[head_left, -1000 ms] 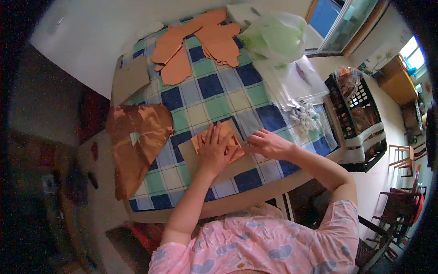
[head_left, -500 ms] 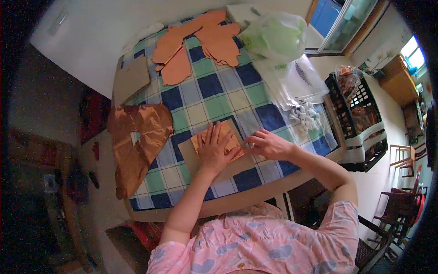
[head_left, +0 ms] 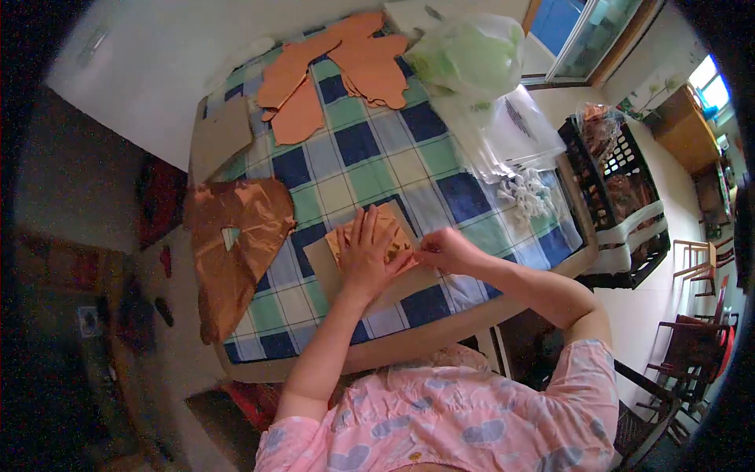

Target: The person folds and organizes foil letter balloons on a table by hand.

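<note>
A square piece of shiny copper-coloured foil (head_left: 390,218) lies on a tan cardboard sheet (head_left: 321,266) near the front of the table. My left hand (head_left: 367,253) rests flat on this foil with its fingers spread, pressing it against the board. At the foil's right corner, my right hand (head_left: 450,252) has its thumb and fingertips pinched together on the edge. Its fingers hide most of what they grip. Left of my hands, a larger crumpled copper foil sheet (head_left: 255,206) with a small hole hangs over the table edge.
Matte orange cut-out shapes (head_left: 299,118) lie at the back of the checked tablecloth (head_left: 358,145). A cardboard piece (head_left: 224,141) is at the left edge. On the right are a bulging plastic bag (head_left: 472,59), clear bags (head_left: 519,134), white string (head_left: 528,197) and a black crate (head_left: 641,263).
My right hand has moved slightly left and its fingers have closed at the foil's right corner. My left hand stays on the foil. The view has shifted a little.
</note>
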`<state>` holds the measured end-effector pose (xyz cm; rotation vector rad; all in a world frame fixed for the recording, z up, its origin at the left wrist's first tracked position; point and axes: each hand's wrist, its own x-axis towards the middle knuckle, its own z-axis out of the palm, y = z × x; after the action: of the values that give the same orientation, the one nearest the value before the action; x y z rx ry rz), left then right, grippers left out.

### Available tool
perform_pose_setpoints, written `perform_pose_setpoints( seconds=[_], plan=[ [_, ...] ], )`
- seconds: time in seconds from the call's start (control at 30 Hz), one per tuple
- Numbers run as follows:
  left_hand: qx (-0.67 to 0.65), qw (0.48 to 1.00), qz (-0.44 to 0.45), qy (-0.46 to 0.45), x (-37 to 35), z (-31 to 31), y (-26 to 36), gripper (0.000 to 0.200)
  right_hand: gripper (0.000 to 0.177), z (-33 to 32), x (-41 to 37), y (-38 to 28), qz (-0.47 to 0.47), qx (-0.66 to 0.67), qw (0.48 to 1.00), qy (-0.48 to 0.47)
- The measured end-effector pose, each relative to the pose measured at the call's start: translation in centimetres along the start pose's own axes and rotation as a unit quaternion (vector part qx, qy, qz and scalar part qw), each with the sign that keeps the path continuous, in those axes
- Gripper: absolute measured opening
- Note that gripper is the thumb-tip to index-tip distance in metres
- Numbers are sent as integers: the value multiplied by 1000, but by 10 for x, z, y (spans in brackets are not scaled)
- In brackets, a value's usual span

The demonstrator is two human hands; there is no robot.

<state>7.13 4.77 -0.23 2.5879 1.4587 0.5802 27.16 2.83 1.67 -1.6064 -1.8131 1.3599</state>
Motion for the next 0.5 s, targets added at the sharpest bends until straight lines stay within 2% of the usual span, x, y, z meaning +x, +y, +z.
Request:
perform_pose_setpoints(
  seconds=[0.13,0.2,0.23,0.33,0.43,0.5],
  plan=[
    [-6,1000,-3,-1,-1,-1,1,55,11,9,-6,0,-63,-109,991,48],
    [-17,1000,-5,-4,0,-2,1,55,15,13,-12,-1,-85,-245,964,56],
    [-25,1000,-9,-8,0,-2,1,55,18,14,-15,-3,-97,-312,943,61],
    [-24,1000,-13,-8,0,-4,1,56,40,8,-34,-12,-225,-334,909,104],
    [-26,1000,-11,-9,-2,-3,0,57,52,16,-51,-1,-229,-457,854,99],
    [-25,1000,-10,-11,-2,-4,1,58,58,23,-58,-4,-203,-496,839,96]
  ],
)
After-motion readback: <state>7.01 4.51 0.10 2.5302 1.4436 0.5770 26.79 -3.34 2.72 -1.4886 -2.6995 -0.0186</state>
